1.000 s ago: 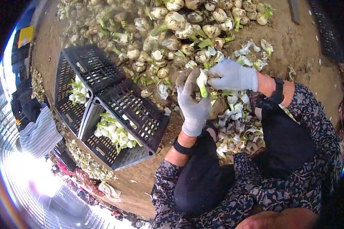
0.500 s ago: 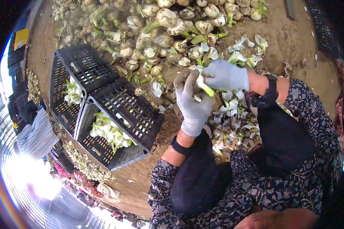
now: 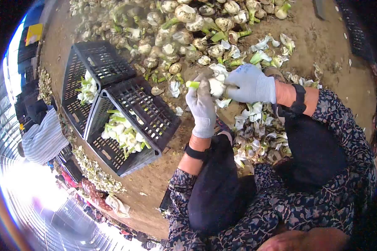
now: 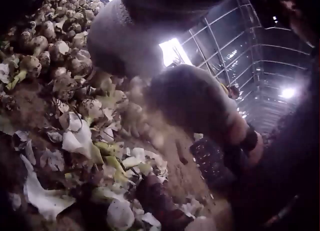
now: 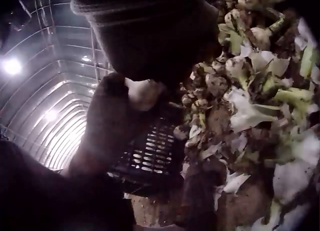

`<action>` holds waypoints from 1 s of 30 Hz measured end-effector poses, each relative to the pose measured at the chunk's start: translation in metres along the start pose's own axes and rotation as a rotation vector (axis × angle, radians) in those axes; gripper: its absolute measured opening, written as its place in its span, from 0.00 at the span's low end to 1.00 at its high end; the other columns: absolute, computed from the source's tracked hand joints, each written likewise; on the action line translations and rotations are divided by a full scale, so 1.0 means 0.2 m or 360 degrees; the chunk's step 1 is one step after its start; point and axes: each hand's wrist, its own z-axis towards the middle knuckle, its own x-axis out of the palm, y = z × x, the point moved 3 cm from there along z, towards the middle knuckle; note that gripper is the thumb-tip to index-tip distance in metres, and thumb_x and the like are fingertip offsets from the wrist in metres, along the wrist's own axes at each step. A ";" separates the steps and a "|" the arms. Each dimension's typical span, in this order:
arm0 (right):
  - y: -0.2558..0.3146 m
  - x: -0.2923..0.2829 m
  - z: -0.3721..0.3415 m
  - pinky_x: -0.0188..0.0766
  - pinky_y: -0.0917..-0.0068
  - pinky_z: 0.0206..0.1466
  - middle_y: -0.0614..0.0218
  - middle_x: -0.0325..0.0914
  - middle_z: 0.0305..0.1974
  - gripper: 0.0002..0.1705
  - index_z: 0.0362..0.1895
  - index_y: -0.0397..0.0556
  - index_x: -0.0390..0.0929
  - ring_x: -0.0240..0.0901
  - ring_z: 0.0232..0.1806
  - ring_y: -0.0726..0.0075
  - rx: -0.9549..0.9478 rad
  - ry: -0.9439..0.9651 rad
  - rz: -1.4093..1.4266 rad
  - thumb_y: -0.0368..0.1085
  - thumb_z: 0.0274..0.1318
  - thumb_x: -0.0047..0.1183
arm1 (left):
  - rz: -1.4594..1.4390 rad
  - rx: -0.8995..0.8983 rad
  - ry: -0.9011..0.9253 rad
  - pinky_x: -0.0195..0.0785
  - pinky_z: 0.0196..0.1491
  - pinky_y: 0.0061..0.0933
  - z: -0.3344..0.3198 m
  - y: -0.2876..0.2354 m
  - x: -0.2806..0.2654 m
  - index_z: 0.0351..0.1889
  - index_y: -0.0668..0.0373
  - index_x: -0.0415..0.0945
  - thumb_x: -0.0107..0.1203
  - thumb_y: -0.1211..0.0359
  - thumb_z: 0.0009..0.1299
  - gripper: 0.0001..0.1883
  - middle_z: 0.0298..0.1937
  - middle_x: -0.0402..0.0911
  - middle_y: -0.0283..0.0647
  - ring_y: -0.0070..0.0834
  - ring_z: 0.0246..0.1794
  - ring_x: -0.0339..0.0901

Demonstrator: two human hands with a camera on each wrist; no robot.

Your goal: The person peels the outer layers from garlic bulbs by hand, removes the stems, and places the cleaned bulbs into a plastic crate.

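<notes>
The left hand [image 3: 202,104], in a pale glove with dirty fingers, gripped a white bulb [image 3: 217,87]. The right hand [image 3: 252,85], gloved too, had its fingers bent at the bulb's other side, though whether they pinched it could not be told; the bulb sat between both hands. Beyond them spread a broad pile of soil-stained bulbs [image 3: 168,40] with green stems. Left of the left hand, two black perforated crates [image 3: 140,106] stood side by side, holding clean white bulbs [image 3: 122,131]. A heap of loose skins [image 3: 259,136] lay below the right hand, toward the body. A short green stem [image 3: 192,84] stuck out left of the left hand's fingers.
</notes>
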 end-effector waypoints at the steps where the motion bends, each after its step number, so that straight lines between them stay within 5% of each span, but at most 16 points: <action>1: -0.03 0.02 0.01 0.72 0.55 0.37 0.54 0.78 0.27 0.17 0.33 0.50 0.81 0.76 0.33 0.45 0.0060 0.0017 -0.0025 0.49 0.47 0.52 | -0.0018 0.0037 0.0035 0.69 0.38 0.22 -0.01 0.00 0.00 0.52 0.69 0.75 0.47 0.61 0.73 0.19 0.39 0.79 0.36 0.19 0.35 0.75; 4: -0.17 0.05 0.06 0.72 0.54 0.37 0.54 0.79 0.28 0.17 0.31 0.51 0.81 0.77 0.33 0.45 0.0145 0.0039 -0.0053 0.49 0.49 0.49 | -0.0195 0.0022 0.0253 0.69 0.40 0.24 -0.03 -0.03 0.02 0.52 0.69 0.75 0.40 0.58 0.75 0.23 0.40 0.80 0.37 0.21 0.37 0.76; 6: -0.26 0.09 0.07 0.73 0.54 0.36 0.52 0.79 0.27 0.18 0.30 0.49 0.81 0.77 0.31 0.44 0.0200 0.0093 -0.0039 0.49 0.50 0.48 | -0.0650 -0.0081 0.0291 0.71 0.50 0.32 -0.01 -0.01 0.00 0.53 0.71 0.74 0.37 0.57 0.73 0.26 0.53 0.77 0.46 0.34 0.49 0.77; 8: -0.28 0.16 0.01 0.73 0.54 0.36 0.52 0.79 0.26 0.19 0.29 0.48 0.81 0.77 0.31 0.45 0.0116 0.0480 -0.0191 0.50 0.50 0.48 | -0.1226 -0.0188 0.0445 0.70 0.57 0.42 0.01 -0.10 -0.01 0.54 0.71 0.73 0.37 0.55 0.70 0.28 0.61 0.71 0.54 0.44 0.58 0.73; 10: -0.23 0.22 -0.04 0.74 0.54 0.37 0.53 0.80 0.28 0.19 0.30 0.48 0.83 0.78 0.33 0.45 -0.0002 0.0884 -0.0328 0.49 0.50 0.49 | -0.1265 -0.0130 0.0230 0.71 0.55 0.43 0.08 -0.12 -0.05 0.56 0.68 0.71 0.41 0.56 0.68 0.27 0.59 0.73 0.51 0.42 0.56 0.74; 12: -0.16 0.23 -0.09 0.75 0.56 0.38 0.54 0.82 0.31 0.17 0.30 0.49 0.84 0.79 0.35 0.47 -0.0156 0.1177 -0.0422 0.47 0.48 0.50 | -0.1675 -0.0368 0.0119 0.74 0.52 0.38 0.16 -0.09 -0.13 0.57 0.65 0.70 0.43 0.60 0.66 0.25 0.52 0.77 0.46 0.37 0.52 0.76; 13: -0.12 0.19 -0.11 0.75 0.57 0.38 0.55 0.82 0.31 0.16 0.31 0.49 0.85 0.79 0.35 0.48 -0.0242 0.1258 -0.0455 0.46 0.47 0.51 | -0.1311 -0.0283 -0.0193 0.74 0.47 0.33 0.22 -0.05 -0.18 0.53 0.66 0.72 0.42 0.64 0.67 0.21 0.46 0.78 0.43 0.32 0.45 0.77; 15: -0.07 0.12 -0.07 0.74 0.56 0.38 0.57 0.82 0.35 0.15 0.35 0.50 0.83 0.79 0.39 0.50 -0.0228 0.1284 -0.0406 0.42 0.45 0.52 | -0.0530 0.0006 -0.0369 0.72 0.43 0.30 0.36 0.15 -0.35 0.49 0.67 0.74 0.45 0.68 0.67 0.16 0.42 0.77 0.41 0.28 0.41 0.76; 17: -0.12 0.13 -0.07 0.74 0.55 0.39 0.58 0.81 0.38 0.15 0.37 0.51 0.82 0.79 0.40 0.51 -0.0279 0.1053 -0.0327 0.40 0.44 0.52 | -0.0069 -0.0197 -0.0574 0.70 0.41 0.26 0.45 0.20 -0.37 0.46 0.67 0.75 0.51 0.70 0.65 0.14 0.41 0.76 0.40 0.23 0.40 0.74; 18: -0.12 0.11 -0.06 0.73 0.55 0.40 0.60 0.79 0.40 0.14 0.37 0.51 0.79 0.78 0.41 0.51 -0.0263 0.1002 -0.0309 0.39 0.44 0.51 | 0.0146 -0.0281 -0.0450 0.71 0.42 0.32 0.51 0.28 -0.41 0.48 0.68 0.74 0.58 0.66 0.62 0.19 0.38 0.78 0.44 0.33 0.38 0.77; 21: -0.09 0.07 -0.04 0.72 0.54 0.40 0.60 0.78 0.37 0.11 0.34 0.51 0.78 0.77 0.39 0.50 -0.0352 0.0762 -0.0148 0.39 0.46 0.50 | 0.1661 0.0230 -0.0591 0.71 0.41 0.43 0.65 0.30 -0.40 0.43 0.68 0.73 0.61 0.58 0.59 0.23 0.35 0.81 0.51 0.49 0.33 0.79; 22: -0.08 0.06 -0.03 0.72 0.52 0.40 0.59 0.76 0.32 0.11 0.32 0.51 0.77 0.76 0.37 0.50 -0.0371 0.0687 -0.0085 0.42 0.49 0.49 | 0.1725 0.0306 -0.0597 0.69 0.45 0.47 0.68 0.29 -0.38 0.41 0.67 0.74 0.65 0.52 0.55 0.27 0.37 0.80 0.58 0.56 0.39 0.78; 25: -0.05 0.03 -0.04 0.72 0.54 0.39 0.58 0.75 0.29 0.13 0.31 0.52 0.76 0.76 0.36 0.50 -0.0392 0.0604 -0.0014 0.46 0.53 0.47 | 0.1922 -0.0260 -0.0138 0.69 0.48 0.50 0.76 0.31 -0.38 0.48 0.64 0.71 0.62 0.51 0.57 0.30 0.46 0.79 0.57 0.56 0.42 0.78; 26: -0.06 0.03 -0.04 0.72 0.56 0.36 0.59 0.75 0.28 0.12 0.34 0.52 0.77 0.76 0.34 0.50 -0.0405 0.0505 0.0011 0.45 0.52 0.48 | 0.1838 -0.0152 -0.0070 0.73 0.47 0.44 0.75 0.30 -0.40 0.49 0.64 0.70 0.63 0.51 0.57 0.30 0.46 0.79 0.51 0.49 0.40 0.80; 29: -0.09 0.02 -0.03 0.72 0.61 0.34 0.59 0.76 0.29 0.14 0.43 0.52 0.78 0.76 0.32 0.51 -0.0337 0.0118 0.0262 0.40 0.52 0.50 | -0.0832 -0.0689 0.0003 0.76 0.41 0.36 0.60 0.36 -0.34 0.51 0.60 0.70 0.57 0.52 0.64 0.25 0.42 0.80 0.42 0.37 0.37 0.81; 30: -0.06 -0.04 -0.01 0.73 0.62 0.36 0.58 0.77 0.32 0.17 0.48 0.52 0.77 0.77 0.33 0.52 -0.0256 -0.0058 0.0461 0.39 0.53 0.49 | -0.0851 -0.0714 -0.0015 0.76 0.40 0.35 0.52 0.29 -0.28 0.50 0.57 0.71 0.52 0.52 0.68 0.21 0.40 0.80 0.39 0.33 0.37 0.80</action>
